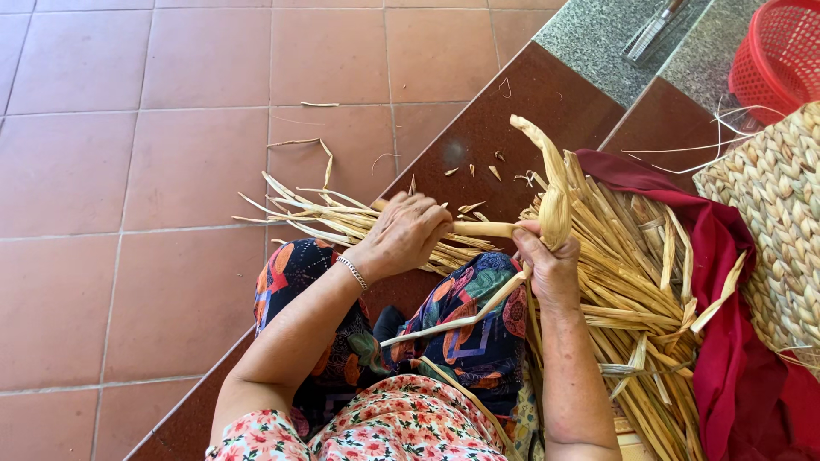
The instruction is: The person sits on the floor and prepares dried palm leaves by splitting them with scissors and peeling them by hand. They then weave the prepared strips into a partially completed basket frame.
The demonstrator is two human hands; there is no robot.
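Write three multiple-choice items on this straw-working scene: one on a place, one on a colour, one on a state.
1. Where does the big pile of dried stalks lie?
A. on a red cloth
B. in the basket
C. on a chair

2. What colour is the plastic basket?
A. blue
B. red
C. white

3. How is the left hand?
A. closed on a bundle of stalks
B. flat on the floor
C. out of view

Key: 1 A, the red cloth shows beneath the pile; 2 B, it is red at top right; 3 A, its fingers wrap the bundle of stalks over the knee.

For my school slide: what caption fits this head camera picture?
Left hand and right hand grip a dried straw strand beside a straw pile.
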